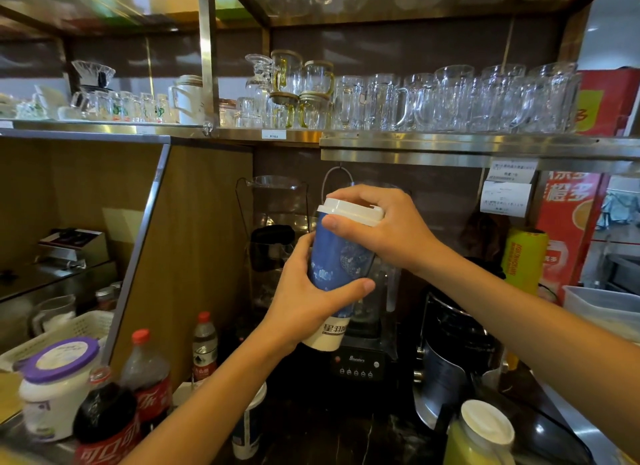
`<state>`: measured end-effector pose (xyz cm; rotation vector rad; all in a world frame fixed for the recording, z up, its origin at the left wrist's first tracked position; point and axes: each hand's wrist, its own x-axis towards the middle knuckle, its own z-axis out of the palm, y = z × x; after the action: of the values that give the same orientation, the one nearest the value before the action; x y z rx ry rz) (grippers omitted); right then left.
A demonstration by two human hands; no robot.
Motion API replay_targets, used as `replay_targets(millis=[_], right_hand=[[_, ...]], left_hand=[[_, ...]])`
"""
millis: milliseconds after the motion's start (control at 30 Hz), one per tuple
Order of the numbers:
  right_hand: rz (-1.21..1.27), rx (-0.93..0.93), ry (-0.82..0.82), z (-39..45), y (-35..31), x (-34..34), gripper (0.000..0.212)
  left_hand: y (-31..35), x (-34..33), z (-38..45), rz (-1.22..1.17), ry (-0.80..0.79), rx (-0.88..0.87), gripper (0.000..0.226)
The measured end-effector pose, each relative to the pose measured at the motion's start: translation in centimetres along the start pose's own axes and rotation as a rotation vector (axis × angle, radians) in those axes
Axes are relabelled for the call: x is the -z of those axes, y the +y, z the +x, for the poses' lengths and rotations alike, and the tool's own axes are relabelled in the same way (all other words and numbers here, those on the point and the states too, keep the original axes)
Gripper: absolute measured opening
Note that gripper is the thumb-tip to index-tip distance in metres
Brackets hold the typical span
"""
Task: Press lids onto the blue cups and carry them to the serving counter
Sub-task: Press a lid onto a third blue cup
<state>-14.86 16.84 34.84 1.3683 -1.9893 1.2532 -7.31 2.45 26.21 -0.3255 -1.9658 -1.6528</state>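
The tall paper cup (pixel 337 267) was deep blue with pale cloud-like markings and a white base band printed in dark characters; its plastic lid (pixel 349 211) was white. The round tub (pixel 57 388) was white with a purple lid. The cola bottles (pixel 147 378) had red caps and labels.

The blender base (pixel 358 360) reads "Blenders"; the blue cup (pixel 337 267) shows "星羽".

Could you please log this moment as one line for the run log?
left hand grips blue cup mid-air | right hand holds white lid on cup | blender behind
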Motion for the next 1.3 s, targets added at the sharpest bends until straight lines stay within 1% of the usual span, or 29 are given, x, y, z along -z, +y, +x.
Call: replay_targets(millis=[100,300,433,567,633,667,733,767,800,867,900,933,1067,1167,1200,1300], right_hand=[[0.025,0.015,-0.029,-0.4,-0.4,0.3,0.045],[0.213,0.022,-0.091,-0.9,-0.7,1.3,0.046],[0.316,0.055,-0.117,-1.2,-0.9,1.8,0.036],[0.325,0.089,-0.138,-1.5,-1.3,2.1,0.031],[0.304,0.089,-0.129,-1.7,-1.3,2.2,0.032],[0.29,0.085,-0.124,-1.8,-1.2,2.2,0.033],[0.262,0.063,-0.114,-2.1,-1.1,2.2,0.038],[0.238,0.049,-0.114,-2.3,-0.9,2.3,0.041],[0.198,0.037,-0.118,-2.4,-0.8,2.3,0.044],[0.083,0.034,-0.156,-2.9,-0.3,2.2,0.045],[0.031,0.045,-0.183,-3.1,-0.1,2.2,0.045],[-0.003,0.056,-0.207,-3.5,0.1,2.3,0.046],[-0.049,0.075,-0.294,-5.5,0.8,2.1,0.053],[-0.078,0.115,-0.349,-7.6,1.5,1.3,0.058],[-0.065,0.108,-0.358,-8.4,1.6,1.0,0.06],[-0.057,0.071,-0.372,-10.9,2.1,-0.2,0.065]], left_hand=[[-0.3,0.1,-0.2,-0.103,-0.056,0.023,0.081],[-0.6,-0.3,-0.7,-0.316,-0.149,0.091,0.082],[-0.5,-0.6,-0.8,-0.439,-0.232,0.103,0.086],[-0.3,-0.7,-0.8,-0.491,-0.318,0.068,0.069],[-0.6,-0.7,-0.6,-0.478,-0.343,0.059,0.068],[-0.7,-0.7,-0.5,-0.462,-0.334,0.068,0.071],[-0.9,-0.5,-0.3,-0.422,-0.297,0.11,0.088],[-1.1,-0.4,-0.3,-0.39,-0.293,0.117,0.093],[-1.3,-0.3,-0.3,-0.352,-0.298,0.104,0.087],[-1.8,-0.1,-0.6,-0.268,-0.318,0.073,0.06],[-1.9,0.0,-1.0,-0.249,-0.322,0.074,0.053],[-2.2,0.1,-1.3,-0.233,-0.32,0.079,0.051],[-3.4,0.3,-2.6,-0.173,-0.384,0.097,0.06],[-4.6,0.8,-3.5,-0.065,-0.425,0.099,0.073],[-5.1,1.1,-3.9,-0.026,-0.441,0.097,0.077],[-6.6,2.2,-5.1,0.103,-0.479,0.077,0.081]])
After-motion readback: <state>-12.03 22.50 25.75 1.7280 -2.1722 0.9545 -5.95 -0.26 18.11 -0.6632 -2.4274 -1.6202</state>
